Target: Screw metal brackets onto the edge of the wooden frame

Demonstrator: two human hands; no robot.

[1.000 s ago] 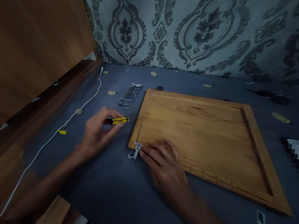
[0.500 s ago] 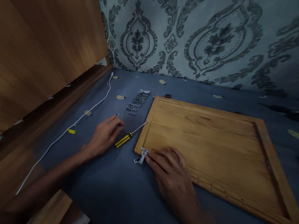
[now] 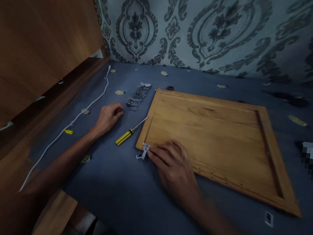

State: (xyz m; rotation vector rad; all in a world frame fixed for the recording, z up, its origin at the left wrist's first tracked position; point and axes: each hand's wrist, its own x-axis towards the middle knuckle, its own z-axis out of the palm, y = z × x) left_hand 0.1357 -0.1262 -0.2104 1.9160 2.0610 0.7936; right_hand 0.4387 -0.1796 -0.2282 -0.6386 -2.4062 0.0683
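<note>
Right hand [image 3: 176,171] grasping metal hinge [image 3: 144,152] at near left corner of wooden panel [image 3: 215,138]. Left hand [image 3: 109,118]: fingers curled; cannot tell if holding anything. Screwdriver [image 3: 125,136] beside panel's left edge.

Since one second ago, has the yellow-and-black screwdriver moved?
Yes: the screwdriver lies outside the left hand, its handle nearer the near-left corner of the brown wooden panel.

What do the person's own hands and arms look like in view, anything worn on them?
Both the left hand and the right hand are bare, with no gloves. The left forearm and right forearm show no sleeve, watch or bracelet. Toward the frame's lower edge they fade into shadow, so clothing higher up can't be made out.
</note>
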